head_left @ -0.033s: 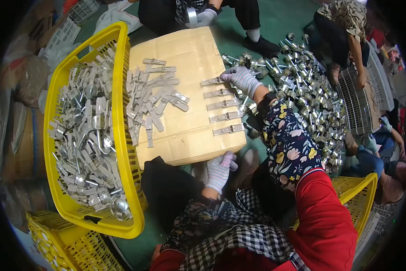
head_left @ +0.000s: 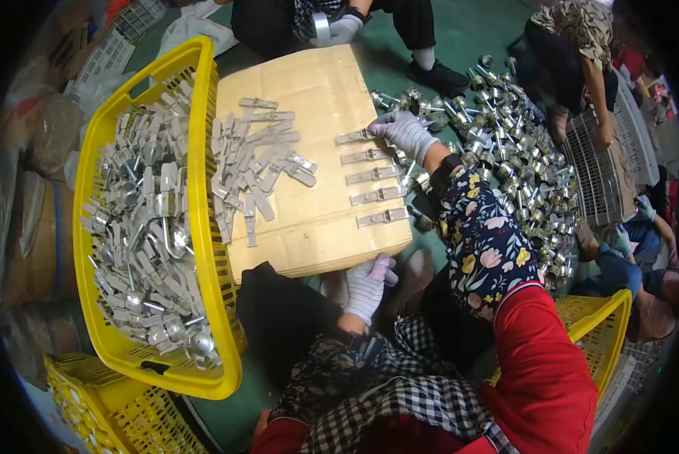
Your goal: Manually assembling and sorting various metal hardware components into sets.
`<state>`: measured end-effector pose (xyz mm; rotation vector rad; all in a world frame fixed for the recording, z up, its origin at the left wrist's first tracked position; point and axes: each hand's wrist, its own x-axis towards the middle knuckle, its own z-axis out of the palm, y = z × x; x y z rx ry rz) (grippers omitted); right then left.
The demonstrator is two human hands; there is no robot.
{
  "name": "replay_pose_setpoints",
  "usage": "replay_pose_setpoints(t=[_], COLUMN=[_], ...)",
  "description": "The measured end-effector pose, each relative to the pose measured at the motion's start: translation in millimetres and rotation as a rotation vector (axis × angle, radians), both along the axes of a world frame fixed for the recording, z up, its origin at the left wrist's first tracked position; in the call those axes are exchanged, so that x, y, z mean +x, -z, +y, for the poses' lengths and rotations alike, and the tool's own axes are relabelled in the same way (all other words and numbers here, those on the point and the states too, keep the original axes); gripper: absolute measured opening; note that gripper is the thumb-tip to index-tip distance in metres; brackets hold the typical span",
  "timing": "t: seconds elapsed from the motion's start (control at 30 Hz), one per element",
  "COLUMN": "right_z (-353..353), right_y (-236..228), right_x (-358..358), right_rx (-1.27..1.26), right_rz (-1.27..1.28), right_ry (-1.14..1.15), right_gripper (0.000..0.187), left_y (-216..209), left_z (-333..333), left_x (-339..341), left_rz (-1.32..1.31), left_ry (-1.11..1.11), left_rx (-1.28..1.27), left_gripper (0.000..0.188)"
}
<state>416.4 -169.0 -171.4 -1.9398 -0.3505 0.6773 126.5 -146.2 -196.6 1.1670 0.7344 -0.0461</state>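
Observation:
My right hand (head_left: 407, 135), in a striped glove, is at the right edge of a cardboard-covered surface (head_left: 324, 234). Its fingertips pinch the right end of a flat grey clip (head_left: 352, 137) with a metal middle, the farthest in a column of several. The nearest clip (head_left: 382, 218) of that column lies by the front right corner. Gloved too, my left hand (head_left: 364, 291) is low at the surface's front edge, fingers curled together; whatever they hold is hidden. A loose pile of similar clips (head_left: 260, 163) covers the surface's left part.
At left stands a yellow basket (head_left: 203, 151) full of clips and metal parts. A heap of shiny metal cups with stems (head_left: 506, 151) lies on the green floor at right. Another person's gloved hand (head_left: 343, 30) holds a tape roll (head_left: 321, 27) beyond the cardboard. More yellow baskets (head_left: 600, 318) flank me.

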Motion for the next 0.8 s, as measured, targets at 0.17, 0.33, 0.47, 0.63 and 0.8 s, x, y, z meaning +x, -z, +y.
replay_pose_setpoints(t=[0.17, 0.33, 0.47, 0.63, 0.8], right_z=[0.7, 0.4, 4.3, 10.7, 12.1], right_y=[-1.2, 3.5, -3.0, -28.3, -37.1], right_x=[-0.9, 1.5, 0.4, -5.1, -13.3], right_rx=[-0.009, -0.01, -0.097, -0.399, -0.678], right_rz=[0.023, 0.022, -0.058, -0.233, -0.494], right_ry=[0.004, -0.001, -0.042, -0.057, -0.106], right_gripper=[0.035, 0.035, 0.034, 0.039, 0.039], left_y=[-1.1, 1.2, 2.9, -2.8, -1.8], left_z=[-0.7, -0.6, -0.1, -0.5, 1.2], left_x=[0.1, -0.3, -0.3, -0.2, 1.7], left_rz=[-0.002, -0.035, -0.033, -0.028, 0.016], left_ry=[-0.005, -0.01, -0.021, -0.016, 0.033], left_rx=[-0.005, -0.034, -0.042, -0.033, 0.005], left_gripper=[0.033, 0.027, 0.027, 0.028, 0.034])
